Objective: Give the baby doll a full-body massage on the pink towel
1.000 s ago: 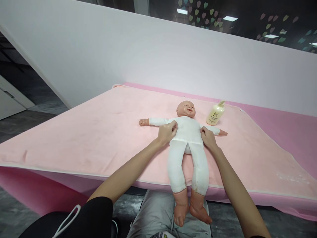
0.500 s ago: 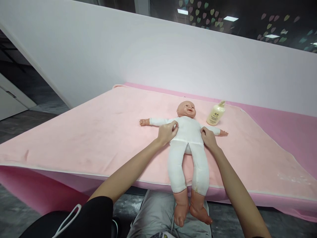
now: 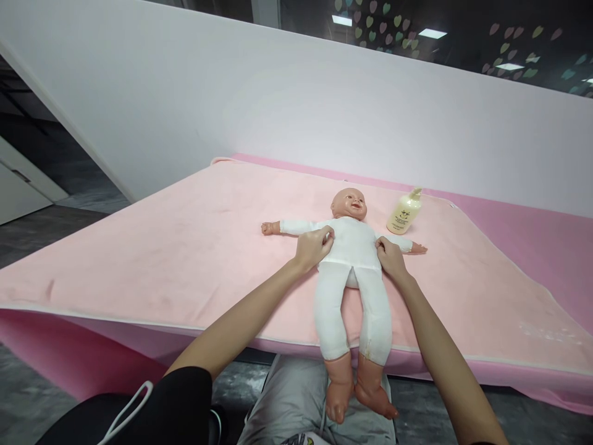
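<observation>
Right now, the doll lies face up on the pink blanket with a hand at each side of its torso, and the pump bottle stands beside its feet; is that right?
Not quite: the head view shows the pump bottle beside the doll's head, not its feet.

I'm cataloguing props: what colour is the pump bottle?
The pump bottle is pale yellow, best seen in the head view.

A white wall (image 3: 296, 105) rises behind a pink-covered table (image 3: 152, 253), beneath dark glass (image 3: 454, 43) with heart decals (image 3: 383, 28).
</observation>
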A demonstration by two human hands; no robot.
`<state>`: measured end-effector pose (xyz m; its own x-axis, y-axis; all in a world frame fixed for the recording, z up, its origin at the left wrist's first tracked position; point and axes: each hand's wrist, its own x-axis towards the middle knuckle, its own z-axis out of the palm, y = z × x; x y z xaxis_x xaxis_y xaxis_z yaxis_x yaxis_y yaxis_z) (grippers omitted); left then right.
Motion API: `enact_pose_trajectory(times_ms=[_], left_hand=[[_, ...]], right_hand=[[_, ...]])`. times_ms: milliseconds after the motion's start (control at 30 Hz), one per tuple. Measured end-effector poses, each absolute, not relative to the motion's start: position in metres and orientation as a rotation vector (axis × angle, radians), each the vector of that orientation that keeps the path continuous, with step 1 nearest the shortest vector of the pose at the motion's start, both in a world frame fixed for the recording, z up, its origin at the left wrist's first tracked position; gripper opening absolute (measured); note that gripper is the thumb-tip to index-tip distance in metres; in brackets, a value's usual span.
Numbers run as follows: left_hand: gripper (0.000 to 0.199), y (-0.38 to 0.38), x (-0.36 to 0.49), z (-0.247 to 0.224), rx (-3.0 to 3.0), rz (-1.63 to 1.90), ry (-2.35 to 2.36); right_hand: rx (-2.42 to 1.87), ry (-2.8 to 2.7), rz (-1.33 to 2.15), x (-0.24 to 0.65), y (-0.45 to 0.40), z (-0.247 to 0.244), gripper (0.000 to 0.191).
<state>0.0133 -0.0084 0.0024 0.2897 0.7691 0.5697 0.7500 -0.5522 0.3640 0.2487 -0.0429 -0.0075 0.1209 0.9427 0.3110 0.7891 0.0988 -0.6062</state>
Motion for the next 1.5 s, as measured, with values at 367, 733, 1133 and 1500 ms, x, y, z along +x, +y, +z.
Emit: enact_pose_trajectory(times_ms=[367, 733, 1133, 1500], left_hand=[[0.016, -0.0082, 0.0134, 0.0023, 2.486, 1.126, 1.473], [0.018, -0.0089, 0.013, 0.0029, 2.476, 1.131, 1.435], [0.017, -0.0085, 0.0135, 0.0022, 2.454, 1.14, 1.452], [0.026, -0.0063, 0.0132, -0.0025, 2.481, 1.198, 1.337]], right_hand=[[-1.718, -1.693, 0.283, 0.2479, -0.0429, -0.0063, 0.01], [-1.734, -1.683, 0.293, 0.2486, -0.0425, -0.0075, 0.01], [-1.717, -1.693, 0.286, 0.2482, -0.0427, -0.0066, 0.01], [-1.711, -1.694, 0.275, 0.2486, -0.0427, -0.0075, 0.011]])
